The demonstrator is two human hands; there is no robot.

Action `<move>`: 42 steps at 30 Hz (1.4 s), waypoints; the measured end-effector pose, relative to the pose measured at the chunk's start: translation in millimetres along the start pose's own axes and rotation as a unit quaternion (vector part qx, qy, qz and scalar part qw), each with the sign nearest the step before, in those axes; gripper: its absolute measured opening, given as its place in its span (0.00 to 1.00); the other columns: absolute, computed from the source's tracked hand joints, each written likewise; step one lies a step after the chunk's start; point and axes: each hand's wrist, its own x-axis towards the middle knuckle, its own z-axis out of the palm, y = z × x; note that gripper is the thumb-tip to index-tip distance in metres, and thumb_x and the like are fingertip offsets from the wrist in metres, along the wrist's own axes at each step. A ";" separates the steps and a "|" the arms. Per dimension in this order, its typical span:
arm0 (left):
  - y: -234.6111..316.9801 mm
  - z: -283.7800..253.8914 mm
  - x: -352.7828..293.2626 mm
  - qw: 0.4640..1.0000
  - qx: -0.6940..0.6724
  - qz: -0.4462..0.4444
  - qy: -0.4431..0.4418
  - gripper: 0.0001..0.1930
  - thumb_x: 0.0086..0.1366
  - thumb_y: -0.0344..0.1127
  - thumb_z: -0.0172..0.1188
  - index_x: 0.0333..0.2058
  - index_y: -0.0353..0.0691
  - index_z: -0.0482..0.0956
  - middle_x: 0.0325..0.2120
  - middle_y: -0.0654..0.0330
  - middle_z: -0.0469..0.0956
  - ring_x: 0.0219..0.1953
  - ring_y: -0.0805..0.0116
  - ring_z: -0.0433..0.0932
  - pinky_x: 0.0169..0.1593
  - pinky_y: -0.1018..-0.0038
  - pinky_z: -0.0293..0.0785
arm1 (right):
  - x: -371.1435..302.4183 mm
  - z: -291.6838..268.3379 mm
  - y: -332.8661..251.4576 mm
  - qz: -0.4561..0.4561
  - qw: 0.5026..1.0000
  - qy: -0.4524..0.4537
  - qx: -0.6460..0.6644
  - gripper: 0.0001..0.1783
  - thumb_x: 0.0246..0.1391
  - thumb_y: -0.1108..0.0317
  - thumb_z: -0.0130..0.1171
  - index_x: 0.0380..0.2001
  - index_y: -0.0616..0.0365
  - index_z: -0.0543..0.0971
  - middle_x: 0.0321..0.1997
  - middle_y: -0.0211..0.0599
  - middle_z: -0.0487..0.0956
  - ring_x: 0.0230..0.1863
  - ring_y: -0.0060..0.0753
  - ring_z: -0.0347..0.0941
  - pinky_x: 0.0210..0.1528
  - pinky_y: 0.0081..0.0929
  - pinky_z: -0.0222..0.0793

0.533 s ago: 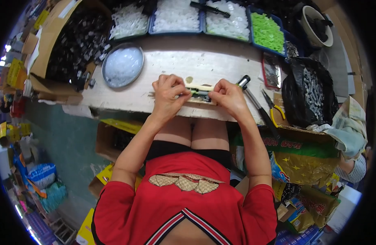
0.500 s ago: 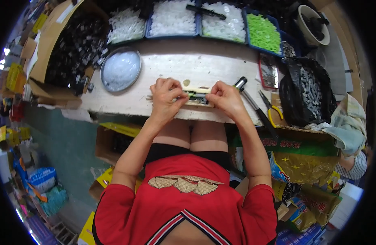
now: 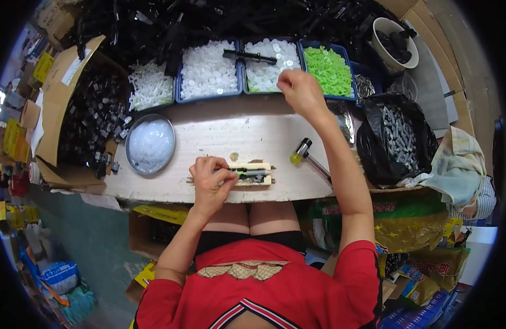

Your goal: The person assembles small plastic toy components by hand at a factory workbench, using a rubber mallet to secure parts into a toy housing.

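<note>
My left hand (image 3: 210,185) is bent at the near table edge, its thumb and fingers pinched at the left end of a small black and green assembly (image 3: 250,175). That assembly lies in a cream-coloured block-like holder (image 3: 256,166), whose left part is hidden by the hand. My right hand (image 3: 303,94) is stretched out to the front right corner of a blue tray of white discs (image 3: 270,53). Its fingertips are pressed together; whether anything is between them is too small to see. A slim black part (image 3: 249,56) lies across the discs.
Alongside stand trays of white discs (image 3: 209,68), green pieces (image 3: 327,71) and thin white pieces (image 3: 150,85). A round metal dish (image 3: 150,144) sits left, by a carton of black parts (image 3: 94,118). Right are a hammer-like tool (image 3: 301,151) and a black bag of grey pieces (image 3: 398,134).
My right hand has left the holder and moved forward to the tray of white discs. My left hand stays at the holder's left end. The view has shifted, showing more of the far side.
</note>
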 end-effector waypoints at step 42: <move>22.4 -33.1 15.3 0.835 -0.519 -0.186 0.007 0.16 0.55 0.23 0.59 0.44 0.30 0.73 0.25 0.58 0.77 0.25 0.75 0.76 0.30 0.81 0.73 | -109.5 -23.9 -57.5 0.090 0.854 -0.069 0.509 0.19 0.45 0.75 0.60 0.44 0.60 0.70 0.46 0.36 0.72 0.45 0.26 0.69 0.47 0.22 0.66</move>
